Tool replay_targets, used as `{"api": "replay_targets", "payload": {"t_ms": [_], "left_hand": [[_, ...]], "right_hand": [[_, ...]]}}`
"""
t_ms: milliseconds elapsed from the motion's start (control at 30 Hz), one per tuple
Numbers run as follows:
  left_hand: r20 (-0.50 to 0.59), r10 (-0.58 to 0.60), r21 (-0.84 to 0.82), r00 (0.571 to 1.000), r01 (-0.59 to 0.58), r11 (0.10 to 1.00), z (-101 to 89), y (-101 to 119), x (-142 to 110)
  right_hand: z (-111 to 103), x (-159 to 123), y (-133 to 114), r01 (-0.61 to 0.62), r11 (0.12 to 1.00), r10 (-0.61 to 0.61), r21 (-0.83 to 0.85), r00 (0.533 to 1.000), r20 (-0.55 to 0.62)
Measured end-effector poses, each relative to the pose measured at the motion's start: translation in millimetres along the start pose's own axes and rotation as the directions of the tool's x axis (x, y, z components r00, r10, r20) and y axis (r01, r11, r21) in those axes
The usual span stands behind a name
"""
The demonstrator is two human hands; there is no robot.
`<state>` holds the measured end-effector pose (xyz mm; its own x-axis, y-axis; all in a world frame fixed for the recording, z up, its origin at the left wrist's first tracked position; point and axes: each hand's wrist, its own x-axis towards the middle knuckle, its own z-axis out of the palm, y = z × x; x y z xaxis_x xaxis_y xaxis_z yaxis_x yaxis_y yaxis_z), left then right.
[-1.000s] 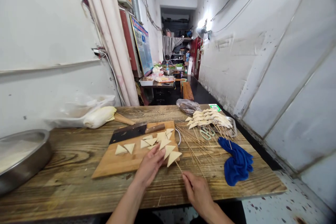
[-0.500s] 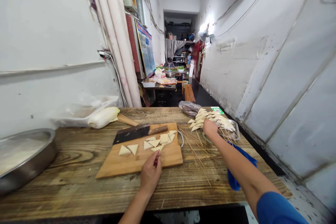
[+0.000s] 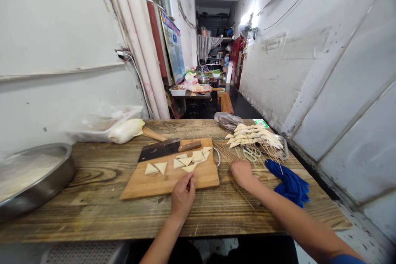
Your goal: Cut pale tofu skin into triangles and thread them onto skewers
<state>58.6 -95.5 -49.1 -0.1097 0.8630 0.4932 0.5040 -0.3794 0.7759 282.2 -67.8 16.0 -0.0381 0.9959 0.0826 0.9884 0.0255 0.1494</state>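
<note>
Left hand (image 3: pixel 183 196) half-curled; right hand (image 3: pixel 243 173) farther forward, back upward, forearm (image 3: pixel 286 210) slanting inward.

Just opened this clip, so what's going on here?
The person's left hand has its fingertips at a pale triangular slice on the wooden cutting board. The right hand is at the loose skewers; whether it grips one is unclear. A cleaver lies behind the slices, and skewered triangles are piled at the right.
</note>
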Motion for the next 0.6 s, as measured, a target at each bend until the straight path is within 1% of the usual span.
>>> {"api": "replay_targets", "payload": {"t_ms": [67, 167, 200, 267, 300, 367, 400, 433, 467, 500, 533, 567, 600], "left_hand": [[-0.003, -0.007, -0.020, 1.000, 0.007, 1.000, 0.3, -1, -2], [-0.029, -0.013, -0.015, 1.000, 0.012, 1.000, -1.9, -3, -1], [-0.042, -0.004, 0.014, 0.999, 0.005, 1.000, -3.7, -3, 1], [-0.046, 0.031, 0.124, 0.998, -0.025, 0.992, -8.2, -4, 9], [-0.021, 0.051, 0.195, 0.999, -0.046, 0.980, -10.5, -4, 14], [0.078, 0.064, 0.335, 0.995, -0.087, 0.938, -14.0, -1, 26], [0.132, 0.052, 0.398, 0.990, -0.101, 0.912, -14.8, 2, 32], [0.182, 0.030, 0.454, 0.983, -0.111, 0.884, -15.1, 5, 37], [0.227, 0.004, 0.501, 0.974, -0.120, 0.857, -14.8, 9, 42], [0.263, -0.023, 0.542, 0.964, -0.128, 0.831, -14.3, 12, 47], [0.295, -0.052, 0.575, 0.954, -0.133, 0.807, -13.8, 15, 51], [0.325, -0.077, 0.597, 0.943, -0.141, 0.790, -13.5, 18, 54], [0.353, -0.094, 0.609, 0.931, -0.152, 0.778, -13.8, 19, 56]], "right_hand": [[1, 1, -3, -0.020, 1.000, 0.019, 0.014, 1.000, 0.017], [-6, 3, 0, -0.040, 0.998, 0.039, 0.039, 0.999, 0.024], [-9, 2, 2, -0.047, 0.998, 0.046, 0.046, 0.999, 0.021], [-17, -1, 9, -0.060, 0.997, 0.059, 0.051, 0.998, 0.009], [-20, -5, 13, -0.064, 0.996, 0.064, 0.058, 0.998, -0.007], [-24, -14, 18, -0.042, 0.990, 0.052, 0.135, 0.996, -0.072], [-24, -20, 19, -0.008, 0.976, 0.034, 0.216, 0.993, -0.116], [-23, -25, 19, 0.040, 0.944, 0.012, 0.327, 0.988, -0.154], [-20, -31, 17, 0.093, 0.881, -0.008, 0.465, 0.983, -0.182], [-15, -36, 14, 0.133, 0.778, -0.023, 0.614, 0.983, -0.183], [-9, -41, 10, 0.146, 0.641, -0.036, 0.753, 0.986, -0.160], [-3, -45, 6, 0.130, 0.485, -0.046, 0.865, 0.991, -0.123], [4, -49, 0, 0.099, 0.332, -0.055, 0.938, 0.995, -0.085]]}}
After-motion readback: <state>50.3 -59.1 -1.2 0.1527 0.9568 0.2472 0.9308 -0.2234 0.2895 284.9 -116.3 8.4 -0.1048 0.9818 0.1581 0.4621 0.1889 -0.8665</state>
